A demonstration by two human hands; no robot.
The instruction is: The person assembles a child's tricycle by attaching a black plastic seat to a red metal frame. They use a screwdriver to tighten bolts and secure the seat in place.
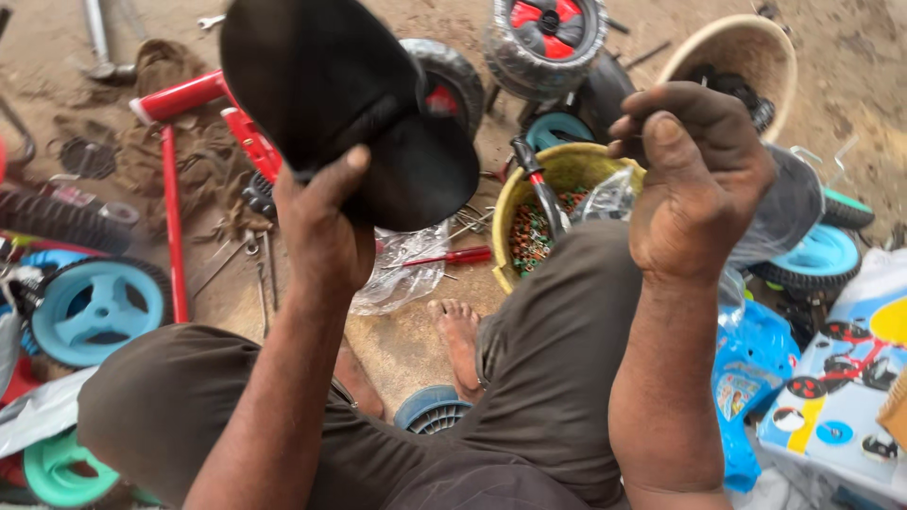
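Observation:
My left hand (pixel 321 227) is raised and grips the lower edge of a black plastic seat (pixel 331 85), thumb on its near face, so the seat stands tilted in front of me. My right hand (pixel 699 179) is held up to the right of it, its fingers curled shut with the thumb pressed against the fingertips. Whether something small is pinched there cannot be seen. Below the hands are my bent knees in brown trousers and a bare foot (pixel 458 331) on the sandy ground.
A yellow bowl (pixel 557 165) of small hardware sits between my hands, with a red-handled screwdriver (pixel 453 257) and a clear bag (pixel 402 274) beside it. Red frame tubes (pixel 175 217), a blue wheel (pixel 94 307), a black-and-red wheel (pixel 548 28), a beige bowl (pixel 746 47) and a printed box (pixel 841 378) surround me.

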